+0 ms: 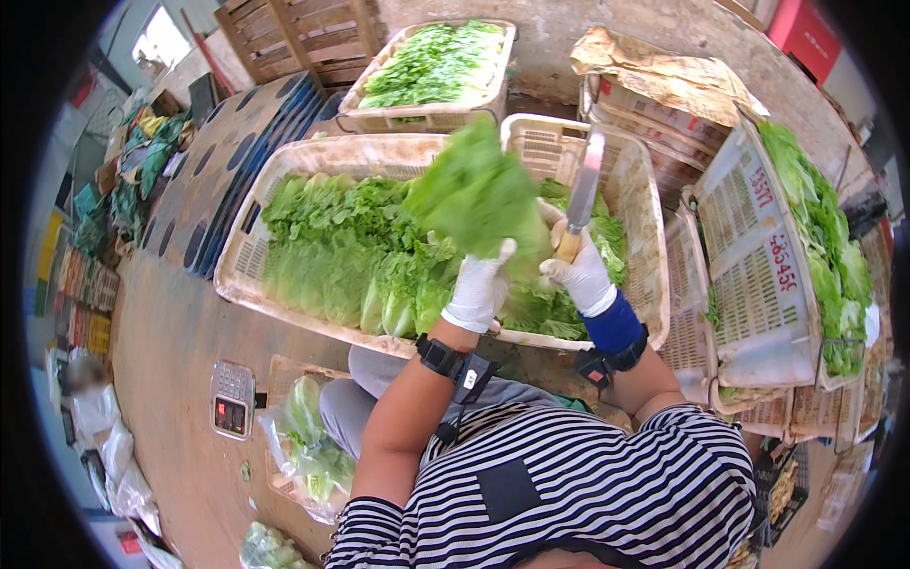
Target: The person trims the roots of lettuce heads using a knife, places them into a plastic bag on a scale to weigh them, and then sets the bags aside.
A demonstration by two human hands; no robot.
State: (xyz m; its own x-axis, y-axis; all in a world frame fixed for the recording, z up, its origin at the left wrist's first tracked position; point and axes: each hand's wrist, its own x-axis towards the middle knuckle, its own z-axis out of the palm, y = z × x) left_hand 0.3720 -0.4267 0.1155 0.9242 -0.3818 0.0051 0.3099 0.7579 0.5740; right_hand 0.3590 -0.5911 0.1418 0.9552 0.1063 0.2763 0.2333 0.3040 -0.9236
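My left hand (478,290), in a white glove, holds a head of leafy green lettuce (475,188) that is blurred by motion. A knife (586,181) with a pale wooden handle is in my gloved right hand (584,272), its blade pointing up and away from me. The right fingers are close to the lettuce's base; whether they touch it is hard to see. Below and to the left, rows of lettuce (341,249) lie in a dirty white plastic crate (242,284). More lettuce (611,245) lies in a second crate (643,171), partly behind my right hand.
A crate of packed greens (434,117) stands at the back. Tilted and stacked crates (753,270) rise on the right. Left are leaning blue-edged boards (213,156), a digital scale (233,400) on the floor and bagged lettuce (313,448) by my leg.
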